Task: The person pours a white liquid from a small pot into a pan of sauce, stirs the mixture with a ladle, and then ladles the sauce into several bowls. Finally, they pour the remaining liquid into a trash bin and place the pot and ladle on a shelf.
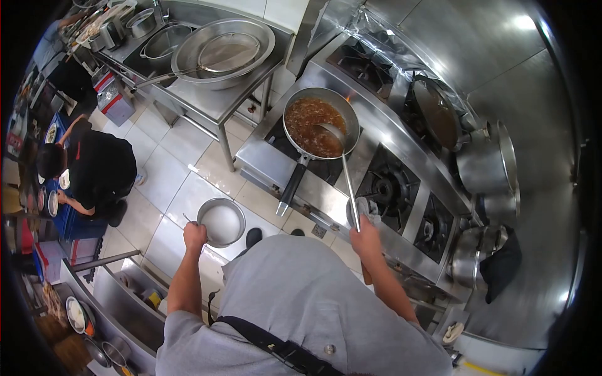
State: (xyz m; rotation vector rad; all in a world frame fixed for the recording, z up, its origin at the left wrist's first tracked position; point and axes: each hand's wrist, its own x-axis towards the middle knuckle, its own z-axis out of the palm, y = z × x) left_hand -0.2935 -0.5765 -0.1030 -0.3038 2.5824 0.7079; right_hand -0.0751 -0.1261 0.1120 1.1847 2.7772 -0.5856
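Note:
My left hand (195,235) is closed on the rim or handle of a round metal pot (234,237) with whitish contents, held out over the floor tiles. In my right hand (365,238) is the long handle of a metal ladle (348,182). The ladle's bowl rests in a frying pan (352,113) of reddish-brown, bubbling sauce (309,123). That pan sits on a stove burner, its black handle (293,185) pointing toward me.
Free burners (389,188) lie right of the pan. Large pots (486,164) and a dark lidded pan (436,113) stand farther right. A steel table (219,103) bears a wide basin (266,47). A person (103,163) in black bends over a counter at left.

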